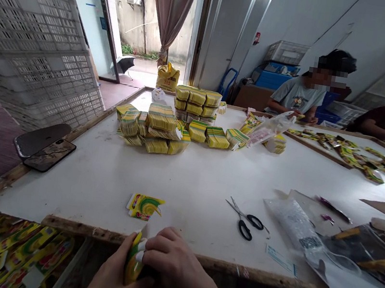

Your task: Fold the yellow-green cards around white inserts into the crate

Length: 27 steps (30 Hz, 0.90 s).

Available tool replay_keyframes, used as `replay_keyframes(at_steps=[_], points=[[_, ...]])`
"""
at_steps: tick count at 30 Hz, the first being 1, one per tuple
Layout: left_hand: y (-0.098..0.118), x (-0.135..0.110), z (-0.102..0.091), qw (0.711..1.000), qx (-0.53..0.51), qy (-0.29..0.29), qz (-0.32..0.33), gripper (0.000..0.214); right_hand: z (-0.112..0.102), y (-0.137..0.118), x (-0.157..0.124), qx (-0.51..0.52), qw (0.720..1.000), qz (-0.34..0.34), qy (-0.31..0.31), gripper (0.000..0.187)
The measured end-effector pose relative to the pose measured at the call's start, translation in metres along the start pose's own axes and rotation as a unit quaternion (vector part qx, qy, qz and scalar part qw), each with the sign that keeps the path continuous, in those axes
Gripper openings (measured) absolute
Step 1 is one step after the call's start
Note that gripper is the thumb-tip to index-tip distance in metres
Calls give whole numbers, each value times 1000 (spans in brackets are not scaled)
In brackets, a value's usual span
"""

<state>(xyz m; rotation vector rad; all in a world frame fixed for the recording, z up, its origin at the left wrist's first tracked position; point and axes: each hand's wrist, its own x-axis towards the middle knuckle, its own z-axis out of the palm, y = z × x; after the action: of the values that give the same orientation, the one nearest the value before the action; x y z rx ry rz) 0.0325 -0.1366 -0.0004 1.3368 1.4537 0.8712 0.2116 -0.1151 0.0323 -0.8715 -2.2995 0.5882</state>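
Note:
Just past the table's near edge, my left hand (113,268) is wrapped round a small yellow and green printed carton (132,268). My right hand (172,257) closes on the same carton from the other side, its fingers bent over the top. White coverings or white bits show at the right fingertips; which of these I cannot tell. The lower part of the carton is hidden by the hands. A flat yellow and green card carton (145,207) lies on the table just beyond them. To the right rest scissors (244,218) with black handles, blades apart.
Bundled stacks of yellow cartons (162,117) stand farther back on the white table (208,180). Phones (50,154) lie at the left edge. A crate of yellow packets (29,249) sits below left. Plastic bags (293,223) lie right. Two people (301,93) work at the far right.

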Motion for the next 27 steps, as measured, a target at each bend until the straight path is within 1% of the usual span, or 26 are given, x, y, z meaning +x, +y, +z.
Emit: replay_keyframes(at_steps=[2,4,5,6,7,9,11,13,14,16,17,18,19,21,22,23,24,25,27], points=[[0,0,9,998,0,60,-1,70,14,3,-4,13,994,31,104,23],[1,2,15,995,-1,96,-7,73,29,4,-7,36,972,64,224,26],[0,3,17,994,-3,112,-13,76,37,3,-7,54,959,79,268,27],[0,4,18,991,-6,128,-21,79,44,2,-7,76,947,91,298,28],[-1,4,19,990,-12,142,-24,82,50,0,-7,102,939,100,312,28],[-5,5,20,986,-22,164,-19,86,59,-4,-6,180,927,123,306,26],[-8,4,21,985,-11,172,-5,88,59,-6,-5,282,898,164,295,23],[-11,2,22,985,20,171,10,89,50,-4,-3,355,866,212,282,22],[-12,1,23,985,36,167,22,87,42,-2,-1,368,858,233,271,20],[-13,-2,25,985,55,151,54,80,27,4,2,378,857,262,231,16],[-14,-4,26,985,59,143,71,76,20,7,4,399,851,276,202,17],[-14,-6,27,985,59,136,86,72,16,10,5,435,834,291,174,19],[-14,-7,28,984,56,134,100,68,14,12,5,490,801,309,152,20],[-14,-9,29,981,59,142,119,63,18,16,4,608,704,347,122,23],[-14,-10,29,979,67,147,127,61,23,18,4,650,659,362,113,23],[-14,-11,28,977,80,151,130,59,29,18,2,678,624,374,107,23],[-13,-11,27,975,95,153,130,58,36,19,1,695,602,380,101,24],[-12,-11,26,974,109,154,128,57,42,19,0,702,593,381,97,25],[-9,-12,23,974,117,149,123,55,50,18,-1,706,594,371,102,33]])
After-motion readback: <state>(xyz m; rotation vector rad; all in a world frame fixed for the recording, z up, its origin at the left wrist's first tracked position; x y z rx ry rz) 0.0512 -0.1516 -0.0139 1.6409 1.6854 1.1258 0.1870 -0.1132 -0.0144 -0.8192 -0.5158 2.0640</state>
